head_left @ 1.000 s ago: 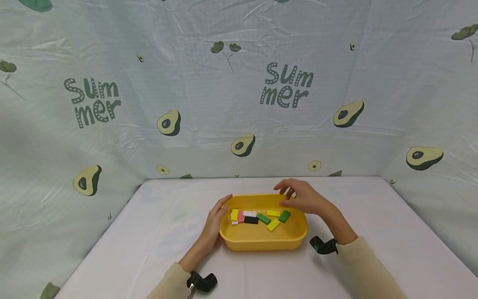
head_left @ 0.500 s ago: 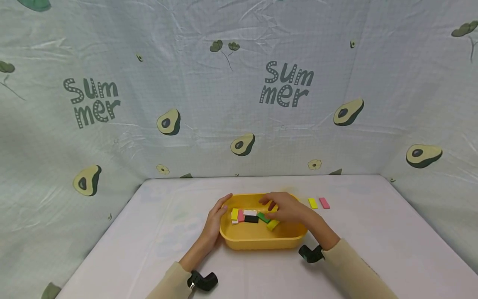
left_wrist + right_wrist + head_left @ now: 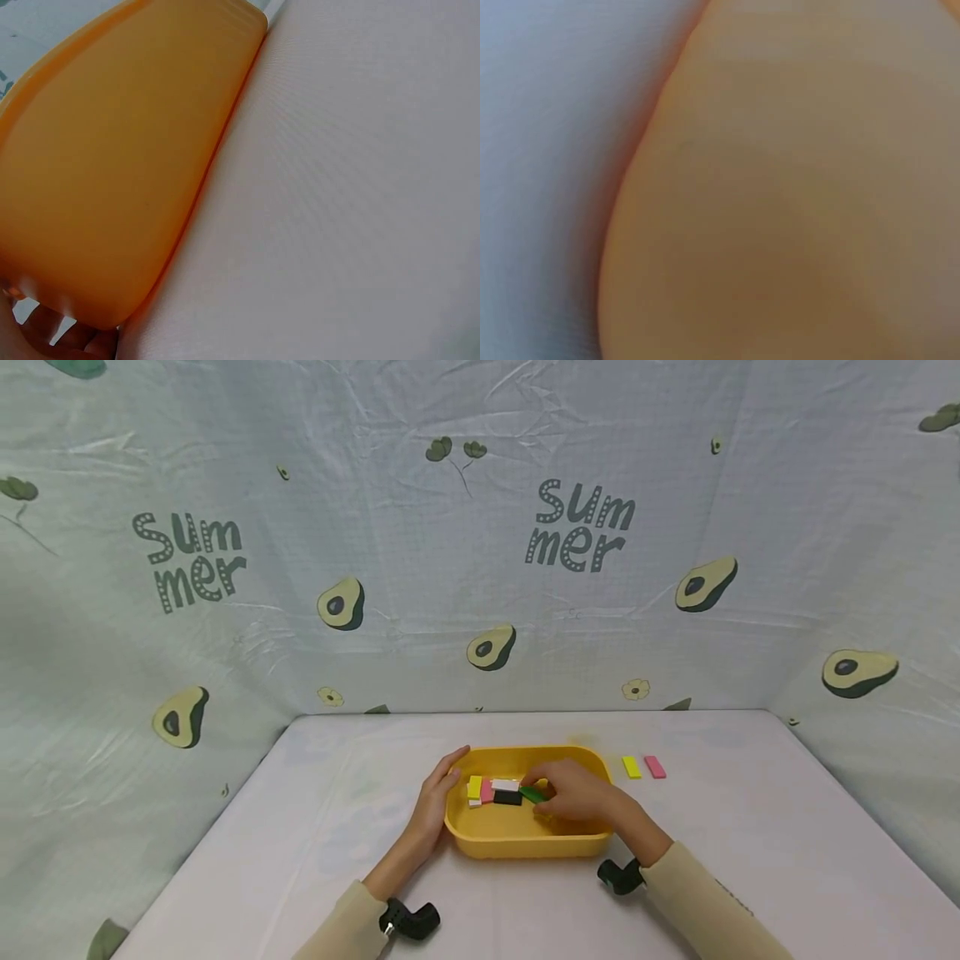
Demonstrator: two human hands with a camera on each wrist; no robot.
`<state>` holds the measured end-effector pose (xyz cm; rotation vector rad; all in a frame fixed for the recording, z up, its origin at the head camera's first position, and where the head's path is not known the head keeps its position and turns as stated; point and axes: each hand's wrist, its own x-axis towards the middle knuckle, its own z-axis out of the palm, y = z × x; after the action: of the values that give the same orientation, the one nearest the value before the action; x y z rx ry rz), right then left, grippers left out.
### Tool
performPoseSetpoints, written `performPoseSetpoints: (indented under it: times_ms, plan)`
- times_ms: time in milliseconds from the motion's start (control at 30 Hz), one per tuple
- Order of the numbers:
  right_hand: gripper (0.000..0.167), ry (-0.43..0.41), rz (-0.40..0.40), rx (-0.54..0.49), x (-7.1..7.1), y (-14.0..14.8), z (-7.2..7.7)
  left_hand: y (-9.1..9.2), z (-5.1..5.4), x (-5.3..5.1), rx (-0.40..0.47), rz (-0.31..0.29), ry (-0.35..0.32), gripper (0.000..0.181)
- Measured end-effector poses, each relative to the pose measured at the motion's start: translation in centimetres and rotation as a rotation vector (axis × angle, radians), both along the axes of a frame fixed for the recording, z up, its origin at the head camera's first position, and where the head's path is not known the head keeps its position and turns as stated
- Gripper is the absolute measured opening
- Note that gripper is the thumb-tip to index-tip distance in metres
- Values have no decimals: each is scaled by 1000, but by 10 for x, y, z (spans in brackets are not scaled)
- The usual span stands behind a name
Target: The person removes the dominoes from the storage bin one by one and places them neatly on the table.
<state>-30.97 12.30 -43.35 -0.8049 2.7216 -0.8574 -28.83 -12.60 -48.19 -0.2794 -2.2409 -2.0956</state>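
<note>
In the head view, my left hand [image 3: 432,802] holds the left end of a yellow plastic tray [image 3: 517,847]; its fingers lie along the outer wall, also seen at the lower left of the left wrist view. My right hand [image 3: 573,789] reaches into the tray and pinches a green block [image 3: 533,794] between thumb and index finger. Left of it lie a black block [image 3: 507,797], a white block [image 3: 506,784], a pink block [image 3: 487,791] and a yellow block [image 3: 475,787]. The right hand hides the tray's right part. Only tray wall and tabletop fill the right wrist view, blurred.
A loose yellow block [image 3: 632,767] and a loose pink block [image 3: 655,767] lie on the white table [image 3: 360,768] beyond the tray's right end. Behind the table hangs a printed cloth [image 3: 420,568] with avocados and lettering.
My right hand has come from the tray's far right rim down and left to the green block, and its fingers have closed on it. The left hand and tray stay nearly in place.
</note>
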Motion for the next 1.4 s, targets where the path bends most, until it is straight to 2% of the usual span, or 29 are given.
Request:
performPoseSetpoints:
  times_ms: [300,600,933,1400]
  plan:
    - [42,-7,17,5,-3,0,-4,2,1,-1,0,4,-8,49]
    - [39,-39,21,-33,-9,1,-5,4,3,-3,-8,10,-4,49]
    - [38,22,31,41,-9,2,-1,5,3,-5,-1,17,-2,48]
    - [35,51,59,32,-15,6,-2,7,2,-6,-3,38,-16,48]
